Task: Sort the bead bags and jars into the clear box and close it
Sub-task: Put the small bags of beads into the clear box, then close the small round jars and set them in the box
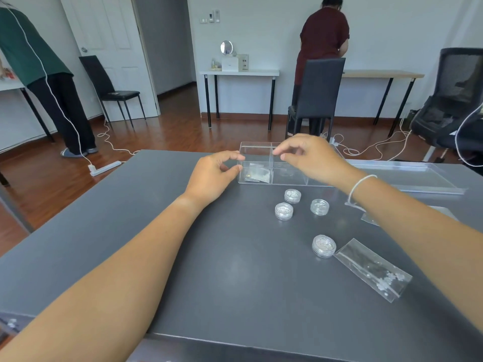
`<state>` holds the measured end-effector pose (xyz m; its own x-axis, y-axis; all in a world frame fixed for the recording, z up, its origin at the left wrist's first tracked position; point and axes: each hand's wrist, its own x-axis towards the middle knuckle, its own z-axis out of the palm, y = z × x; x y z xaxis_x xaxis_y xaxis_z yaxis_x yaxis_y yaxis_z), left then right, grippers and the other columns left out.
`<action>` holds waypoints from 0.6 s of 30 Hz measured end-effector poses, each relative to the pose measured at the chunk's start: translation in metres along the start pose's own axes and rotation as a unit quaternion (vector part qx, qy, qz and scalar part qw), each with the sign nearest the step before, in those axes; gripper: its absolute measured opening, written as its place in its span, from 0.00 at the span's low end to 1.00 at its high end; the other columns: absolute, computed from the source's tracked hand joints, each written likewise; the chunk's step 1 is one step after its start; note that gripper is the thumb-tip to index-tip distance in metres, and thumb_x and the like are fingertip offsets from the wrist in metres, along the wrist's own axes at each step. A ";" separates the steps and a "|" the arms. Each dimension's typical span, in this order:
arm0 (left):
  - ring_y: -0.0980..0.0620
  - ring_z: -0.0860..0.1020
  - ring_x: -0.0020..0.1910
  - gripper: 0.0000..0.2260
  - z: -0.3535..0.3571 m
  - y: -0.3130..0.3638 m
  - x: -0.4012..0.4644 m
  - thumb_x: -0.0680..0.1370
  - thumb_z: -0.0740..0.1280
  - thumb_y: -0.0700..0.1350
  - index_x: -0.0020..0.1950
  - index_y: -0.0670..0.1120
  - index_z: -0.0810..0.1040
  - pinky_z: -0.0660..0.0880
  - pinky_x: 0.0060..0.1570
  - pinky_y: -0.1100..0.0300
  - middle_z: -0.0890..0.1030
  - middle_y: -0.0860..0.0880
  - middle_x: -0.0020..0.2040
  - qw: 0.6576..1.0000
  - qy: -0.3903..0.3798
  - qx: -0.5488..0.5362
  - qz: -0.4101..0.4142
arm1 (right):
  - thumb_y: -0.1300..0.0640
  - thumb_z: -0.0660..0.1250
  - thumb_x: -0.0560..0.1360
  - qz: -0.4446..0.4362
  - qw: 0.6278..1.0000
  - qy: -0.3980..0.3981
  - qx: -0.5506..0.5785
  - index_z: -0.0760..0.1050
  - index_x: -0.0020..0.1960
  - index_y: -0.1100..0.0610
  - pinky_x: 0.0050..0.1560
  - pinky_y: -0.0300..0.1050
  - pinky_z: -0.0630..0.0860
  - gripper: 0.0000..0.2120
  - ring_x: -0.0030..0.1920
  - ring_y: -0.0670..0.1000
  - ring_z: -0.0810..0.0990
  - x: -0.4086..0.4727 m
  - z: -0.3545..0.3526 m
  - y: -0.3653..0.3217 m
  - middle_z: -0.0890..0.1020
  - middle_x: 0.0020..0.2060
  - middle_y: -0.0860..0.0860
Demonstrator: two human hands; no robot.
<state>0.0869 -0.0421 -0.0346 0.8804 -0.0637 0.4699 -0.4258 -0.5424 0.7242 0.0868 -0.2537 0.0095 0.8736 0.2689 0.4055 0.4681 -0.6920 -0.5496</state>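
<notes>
In the head view, the clear box (274, 168) is seen open at the far side of the grey counter (183, 244), with one bead bag (257, 175) already lying in its left compartment. The left hand (214, 176) is set against the box's left wall, its grip narrowed on the corner. The right hand (305, 155) hovers over the middle divider, fingertips pinched close; whether anything is held cannot be told.

Four bead jars (284, 211) and another bag (373, 269) remain on the counter, near the box. The lid (407, 176) lies to the right.

The light box could be pushed away if the steadying hand slips. A jar could be knocked and rolled off by the right forearm passing above.
</notes>
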 end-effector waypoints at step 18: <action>0.59 0.72 0.38 0.10 0.019 0.056 -0.047 0.68 0.73 0.51 0.47 0.61 0.80 0.66 0.37 0.75 0.78 0.61 0.46 0.966 -0.233 0.002 0.109 | 0.49 0.71 0.68 0.031 0.994 -0.100 0.018 0.74 0.46 0.36 0.44 0.33 0.67 0.11 0.46 0.46 0.73 -0.092 -0.032 0.030 0.78 0.47 0.38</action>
<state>0.0254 -0.0857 -0.0261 0.7682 -0.5468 0.3330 -0.6125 -0.4765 0.6307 0.0164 -0.3204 -0.0209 0.9086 0.3561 0.2183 0.4131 -0.6884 -0.5963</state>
